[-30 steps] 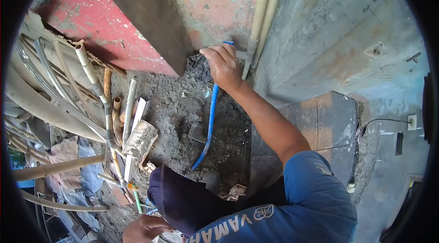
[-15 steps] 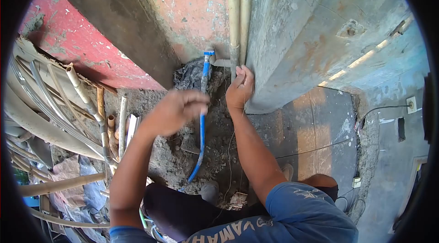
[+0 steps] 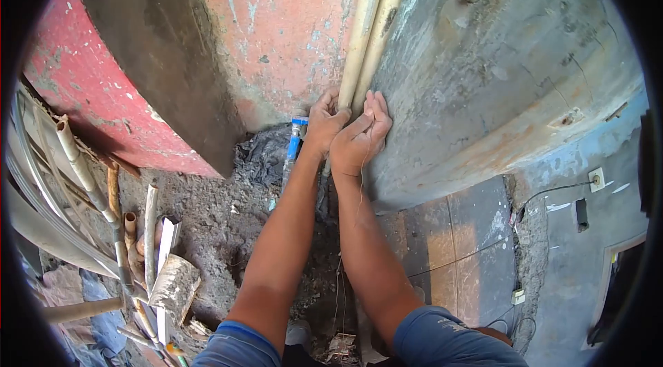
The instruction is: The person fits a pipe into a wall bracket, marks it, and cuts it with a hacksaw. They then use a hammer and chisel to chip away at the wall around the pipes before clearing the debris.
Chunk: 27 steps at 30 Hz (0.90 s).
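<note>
Two cream pipes [image 3: 369,29] run down the corner between the pink wall and a grey pillar. Around the lower end of the left pipe, the fingers of my left hand [image 3: 324,122] are wrapped. My right hand [image 3: 360,138] is beside it, touching the pipes' lower end, with its fingers bent together near the pillar; what it grips is hidden. A thin wire [image 3: 361,184] hangs from my right hand along the wrist. Just left of my left hand stands a blue-handled valve [image 3: 300,120] with a blue pipe [image 3: 293,147] below it, partly behind my forearm.
Black plastic [image 3: 264,157] lies by the wall base. Loose pipes [image 3: 150,229] and a broken piece [image 3: 175,287] are at the left. The grey pillar [image 3: 469,84] stands close on the right, with floor tiles [image 3: 442,243] beyond its base and rubble on the ground.
My left hand has moved from above the blue pipe to the cream pipes, beside my right hand. The view has shifted, and the wall pipes appear larger.
</note>
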{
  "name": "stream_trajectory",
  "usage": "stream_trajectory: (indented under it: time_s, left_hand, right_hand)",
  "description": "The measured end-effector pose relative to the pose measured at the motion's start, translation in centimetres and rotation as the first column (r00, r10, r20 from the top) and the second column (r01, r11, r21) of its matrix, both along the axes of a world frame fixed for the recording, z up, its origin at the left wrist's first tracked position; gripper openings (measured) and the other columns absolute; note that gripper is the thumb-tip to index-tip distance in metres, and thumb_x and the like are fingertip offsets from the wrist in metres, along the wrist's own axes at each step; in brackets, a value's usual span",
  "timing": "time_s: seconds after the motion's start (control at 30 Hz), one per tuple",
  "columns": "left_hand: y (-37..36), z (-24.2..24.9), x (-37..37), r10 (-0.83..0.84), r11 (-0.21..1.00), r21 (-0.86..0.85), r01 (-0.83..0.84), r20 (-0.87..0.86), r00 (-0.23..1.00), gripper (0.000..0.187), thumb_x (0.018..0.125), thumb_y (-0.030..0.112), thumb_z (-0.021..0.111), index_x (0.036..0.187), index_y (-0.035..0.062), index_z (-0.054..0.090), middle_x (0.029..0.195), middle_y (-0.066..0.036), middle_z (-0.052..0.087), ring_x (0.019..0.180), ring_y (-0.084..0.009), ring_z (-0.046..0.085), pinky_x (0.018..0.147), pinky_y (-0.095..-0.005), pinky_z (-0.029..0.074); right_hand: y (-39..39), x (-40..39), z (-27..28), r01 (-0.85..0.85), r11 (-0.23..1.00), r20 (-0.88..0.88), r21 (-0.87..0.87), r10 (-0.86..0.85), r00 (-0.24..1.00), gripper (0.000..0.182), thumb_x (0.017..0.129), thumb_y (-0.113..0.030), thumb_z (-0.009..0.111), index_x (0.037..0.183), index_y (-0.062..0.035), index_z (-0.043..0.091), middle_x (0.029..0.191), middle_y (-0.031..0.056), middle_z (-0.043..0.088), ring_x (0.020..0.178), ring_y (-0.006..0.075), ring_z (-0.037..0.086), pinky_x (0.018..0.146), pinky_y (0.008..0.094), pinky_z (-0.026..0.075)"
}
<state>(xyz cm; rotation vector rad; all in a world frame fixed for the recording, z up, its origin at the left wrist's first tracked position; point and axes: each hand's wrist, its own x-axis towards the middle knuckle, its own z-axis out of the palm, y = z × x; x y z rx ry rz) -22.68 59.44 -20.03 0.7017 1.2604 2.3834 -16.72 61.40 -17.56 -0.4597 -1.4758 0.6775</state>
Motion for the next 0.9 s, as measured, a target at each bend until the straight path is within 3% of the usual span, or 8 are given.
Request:
stream_trajectory:
  time_s: [0.1, 0.27, 0.33, 0.47, 0.67, 0.7, 0.73, 0.9]
  left_hand:
    - [0.7, -2.0, -0.7, 0.010, 0.992, -0.125, -0.020, -0.079, 0.997, 0.043, 0.074, 0.001, 0.063, 0.117, -0.0024, 0.058, 0.102, -0.012, 0.065, 0.088, -0.0158, 0.060, 0.078, -0.0300, 0.049]
    - [1.9, -1.4, -0.5, 0.090, 0.940, -0.315, -0.133, -0.146, 0.985, 0.046, 0.069, 0.012, 0.074, 0.111, -0.0008, 0.061, 0.097, -0.015, 0.064, 0.085, -0.0224, 0.061, 0.075, -0.0351, 0.049]
    - [2.5, -1.0, 0.7, 0.521, 0.791, -0.129, -0.599, -0.371, 0.768, 0.037, 0.069, 0.009, 0.073, 0.103, 0.0011, 0.062, 0.093, -0.014, 0.063, 0.083, -0.0280, 0.061, 0.075, -0.0381, 0.048]
    - [1.7, -1.0, 1.8, 0.701, 0.526, 0.061, -0.848, -0.596, 0.392, 0.030, 0.069, 0.004, 0.072, 0.098, 0.0042, 0.063, 0.091, -0.013, 0.062, 0.084, -0.0308, 0.059, 0.077, -0.0401, 0.047]
    - [-1.9, 1.5, 1.0, 0.545, 0.789, 0.256, -0.558, -0.711, 0.445, 0.016, 0.081, 0.016, 0.068, 0.090, 0.0033, 0.066, 0.085, -0.010, 0.064, 0.081, -0.0256, 0.060, 0.075, -0.0374, 0.047]
    - [-2.7, 2.0, 0.8, 0.196, 0.980, 0.078, -0.181, -0.490, 0.849, 0.019, 0.084, 0.020, 0.066, 0.090, 0.0024, 0.067, 0.082, -0.008, 0.065, 0.079, -0.0206, 0.060, 0.073, -0.0351, 0.047]
    - [-3.6, 2.4, 0.5, -0.268, 0.959, 0.045, 0.278, -0.160, 0.950, 0.024, 0.087, 0.025, 0.065, 0.089, 0.0015, 0.067, 0.079, -0.007, 0.065, 0.077, -0.0155, 0.060, 0.070, -0.0328, 0.047]
    - [-6.1, 4.4, -1.2, -0.429, 0.895, -0.237, 0.377, -0.226, 0.875, 0.027, 0.088, 0.027, 0.065, 0.081, 0.0012, 0.068, 0.068, -0.003, 0.059, 0.066, -0.0097, 0.052, 0.061, -0.0276, 0.042]
  right_hand:
    - [0.6, 0.4, -0.5, 0.009, 0.989, 0.064, 0.147, -0.019, 0.998, 0.021, 0.098, -0.004, 0.038, 0.110, 0.0090, 0.048, 0.119, 0.0265, 0.055, 0.107, 0.0350, 0.062, 0.089, 0.0394, 0.055]
    - [0.5, 0.5, -0.6, -0.053, 0.998, 0.106, -0.022, 0.055, 0.993, 0.023, 0.098, -0.006, 0.039, 0.111, 0.0111, 0.047, 0.117, 0.0258, 0.056, 0.104, 0.0336, 0.063, 0.087, 0.0389, 0.057]
    - [-0.2, 0.6, 0.2, -0.098, 0.986, 0.066, -0.132, 0.107, 0.992, 0.023, 0.099, -0.007, 0.040, 0.112, 0.0111, 0.046, 0.117, 0.0258, 0.056, 0.104, 0.0330, 0.063, 0.088, 0.0386, 0.056]
    - [-2.0, 2.5, 1.1, -0.200, 0.930, -0.034, -0.310, 0.199, 0.979, 0.024, 0.100, -0.009, 0.041, 0.114, 0.0104, 0.045, 0.116, 0.0258, 0.056, 0.105, 0.0310, 0.062, 0.092, 0.0372, 0.054]
    - [-3.7, 4.9, 3.1, -0.321, 0.876, -0.183, -0.359, 0.271, 0.945, 0.022, 0.099, -0.007, 0.043, 0.112, 0.0106, 0.046, 0.113, 0.0243, 0.058, 0.103, 0.0277, 0.062, 0.091, 0.0340, 0.054]
    - [-3.8, 5.0, 3.6, -0.315, 0.879, -0.182, -0.358, 0.265, 0.947, 0.022, 0.099, -0.007, 0.043, 0.112, 0.0106, 0.046, 0.113, 0.0243, 0.058, 0.103, 0.0277, 0.062, 0.091, 0.0340, 0.054]
    - [-4.0, 5.1, 4.1, -0.308, 0.885, -0.170, -0.349, 0.264, 0.949, 0.022, 0.099, -0.007, 0.043, 0.112, 0.0102, 0.046, 0.112, 0.0238, 0.059, 0.103, 0.0276, 0.063, 0.090, 0.0340, 0.054]
    - [-4.2, 5.8, 5.1, -0.317, 0.888, -0.154, -0.332, 0.281, 0.947, 0.020, 0.099, -0.006, 0.043, 0.112, 0.0089, 0.047, 0.112, 0.0225, 0.059, 0.101, 0.0270, 0.063, 0.089, 0.0341, 0.054]
